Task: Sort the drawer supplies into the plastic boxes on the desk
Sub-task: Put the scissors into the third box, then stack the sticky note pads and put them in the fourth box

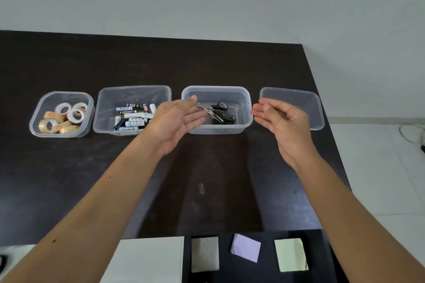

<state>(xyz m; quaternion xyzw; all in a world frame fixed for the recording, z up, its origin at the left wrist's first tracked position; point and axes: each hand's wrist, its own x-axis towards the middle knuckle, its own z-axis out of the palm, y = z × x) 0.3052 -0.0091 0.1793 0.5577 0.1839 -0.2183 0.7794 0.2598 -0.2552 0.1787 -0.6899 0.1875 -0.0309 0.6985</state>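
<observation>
Several clear plastic boxes stand in a row on the dark desk (207,179). The leftmost box (34,119) holds several tape rolls (62,117). The second box (103,108) holds several batteries (133,117). The third box (243,108) holds black-handled scissors (220,112). The rightmost box (305,103) looks bare inside. My left hand (177,122) hovers palm-up at the third box's left wall, holding nothing. My right hand (285,122) hovers between the third and rightmost boxes, fingers loosely curled, nothing in it. In the open drawer (266,273) below lie grey (204,254), lilac (246,247) and pale green (291,255) note pads.
A white sheet or panel (147,259) sits left of the drawer at the bottom edge. The desk's right edge drops to a pale tiled floor (379,179) with a cable (411,133) at the far right. A plain wall stands behind the desk.
</observation>
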